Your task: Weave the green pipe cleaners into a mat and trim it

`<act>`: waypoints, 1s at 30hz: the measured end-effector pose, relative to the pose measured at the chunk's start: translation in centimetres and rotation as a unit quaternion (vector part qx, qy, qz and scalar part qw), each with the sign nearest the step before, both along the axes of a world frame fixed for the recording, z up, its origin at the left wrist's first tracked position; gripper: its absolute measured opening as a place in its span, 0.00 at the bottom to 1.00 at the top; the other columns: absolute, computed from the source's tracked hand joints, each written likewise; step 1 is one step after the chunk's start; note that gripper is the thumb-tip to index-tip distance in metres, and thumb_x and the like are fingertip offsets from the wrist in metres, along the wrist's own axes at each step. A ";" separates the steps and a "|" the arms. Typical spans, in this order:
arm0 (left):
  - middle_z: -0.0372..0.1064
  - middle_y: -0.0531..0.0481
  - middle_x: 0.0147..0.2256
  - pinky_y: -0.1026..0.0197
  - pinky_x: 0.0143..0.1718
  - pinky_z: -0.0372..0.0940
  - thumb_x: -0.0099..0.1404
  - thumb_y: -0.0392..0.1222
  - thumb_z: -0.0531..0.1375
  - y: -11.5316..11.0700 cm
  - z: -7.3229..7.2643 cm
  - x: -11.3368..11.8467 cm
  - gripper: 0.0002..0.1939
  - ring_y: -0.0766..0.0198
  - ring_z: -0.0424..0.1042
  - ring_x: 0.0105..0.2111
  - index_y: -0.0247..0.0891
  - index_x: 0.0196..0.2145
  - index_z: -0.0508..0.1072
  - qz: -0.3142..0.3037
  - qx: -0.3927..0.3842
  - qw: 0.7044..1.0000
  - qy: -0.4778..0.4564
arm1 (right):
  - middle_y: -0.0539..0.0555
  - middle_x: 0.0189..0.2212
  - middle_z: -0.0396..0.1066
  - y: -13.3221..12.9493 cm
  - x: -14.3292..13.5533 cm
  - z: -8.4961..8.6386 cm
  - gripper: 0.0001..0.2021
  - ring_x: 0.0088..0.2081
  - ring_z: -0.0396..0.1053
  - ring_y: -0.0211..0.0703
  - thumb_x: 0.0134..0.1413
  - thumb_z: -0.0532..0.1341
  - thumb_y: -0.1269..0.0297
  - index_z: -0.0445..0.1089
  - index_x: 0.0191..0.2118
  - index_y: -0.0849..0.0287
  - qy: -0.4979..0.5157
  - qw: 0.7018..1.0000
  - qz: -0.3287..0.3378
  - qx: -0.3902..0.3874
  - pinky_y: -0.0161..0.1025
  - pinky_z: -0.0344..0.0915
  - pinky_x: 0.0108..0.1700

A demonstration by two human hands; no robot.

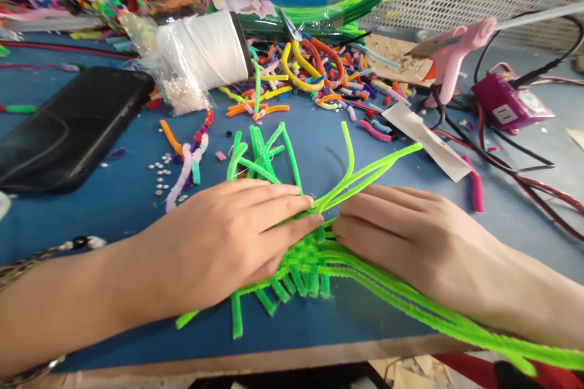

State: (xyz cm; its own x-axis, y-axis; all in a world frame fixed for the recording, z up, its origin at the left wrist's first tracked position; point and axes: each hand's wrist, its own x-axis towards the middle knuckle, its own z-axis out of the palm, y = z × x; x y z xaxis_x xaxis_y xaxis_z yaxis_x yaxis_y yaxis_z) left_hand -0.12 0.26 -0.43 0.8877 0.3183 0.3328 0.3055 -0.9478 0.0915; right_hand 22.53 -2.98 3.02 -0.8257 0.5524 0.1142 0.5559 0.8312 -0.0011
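Note:
A mat woven from bright green pipe cleaners [303, 255] lies near the table's front edge, its strand ends sticking out on all sides. My left hand [228, 231] covers its left part, holding the weave with fingers together over the top and the thumb lower down. Closed at the weave's right side, my right hand [406, 231] has its fingertips on a light green pipe cleaner; its thumb is hidden. Long light green strands [424, 304] run beneath the right hand and forearm to the right edge. Other light green ends [365, 173] rise between the hands.
A black phone [68, 127] lies at left, near a white thread spool [201, 51] and a bag of beads [182, 91]. Behind are cut pipe cleaner pieces [274, 82] and pliers [291, 25]. At right stand a pink glue gun [451, 61], a purple box [511, 97] and cables [506, 164].

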 end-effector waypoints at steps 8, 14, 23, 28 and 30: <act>0.64 0.47 0.53 0.55 0.51 0.62 0.63 0.33 0.51 0.1 0.1 0.1 0.17 0.59 0.64 0.52 0.39 0.50 0.67 0.012 -0.042 0.999 0.029 | 0.52 0.22 0.65 -0.8 -0.7 0.1 0.15 0.22 0.58 0.36 0.61 0.46 0.73 0.66 0.27 0.62 0.013 0.997 0.039 0.064 0.37 0.54 0.26; 0.62 0.48 0.55 0.55 0.52 0.61 0.64 0.32 0.50 0.1 0.2 0.3 0.18 0.61 0.63 0.53 0.38 0.50 0.67 -0.007 -0.053 0.998 0.024 | 0.52 0.20 0.64 -1.4 -1.1 0.7 0.17 0.22 0.57 0.36 0.61 0.44 0.74 0.67 0.29 0.62 0.008 1.000 0.026 -0.011 0.35 0.53 0.23; 0.63 0.48 0.54 0.55 0.52 0.61 0.64 0.34 0.50 0.1 0.0 0.3 0.17 0.60 0.62 0.53 0.37 0.50 0.67 -0.008 -0.052 0.998 0.029 | 0.54 0.27 0.71 -1.0 -1.7 1.2 0.17 0.25 0.62 0.37 0.61 0.44 0.74 0.68 0.29 0.60 0.001 0.993 0.110 0.040 0.36 0.62 0.28; 0.65 0.47 0.53 0.55 0.51 0.61 0.65 0.35 0.50 0.1 0.0 0.4 0.16 0.60 0.63 0.52 0.36 0.49 0.68 -0.005 -0.041 0.999 0.023 | 0.54 0.29 0.72 -0.3 -2.1 0.9 0.15 0.27 0.65 0.37 0.60 0.46 0.74 0.68 0.30 0.60 0.016 0.985 0.150 0.079 0.37 0.64 0.31; 0.66 0.46 0.52 0.54 0.50 0.62 0.65 0.35 0.50 0.1 0.1 0.4 0.15 0.59 0.64 0.52 0.35 0.48 0.69 -0.007 -0.029 0.999 0.023 | 0.54 0.29 0.71 0.2 -1.9 0.8 0.15 0.29 0.65 0.37 0.61 0.46 0.73 0.68 0.31 0.61 0.021 0.986 0.144 0.080 0.37 0.64 0.32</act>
State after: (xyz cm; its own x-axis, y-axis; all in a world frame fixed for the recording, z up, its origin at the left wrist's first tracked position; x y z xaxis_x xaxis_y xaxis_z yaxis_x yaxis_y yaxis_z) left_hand 0.27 0.34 -0.32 0.9062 0.3237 0.2722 0.2976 -0.9453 0.1334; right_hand 20.61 -2.76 3.83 -0.9382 0.2684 0.2183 0.2997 0.9458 0.1250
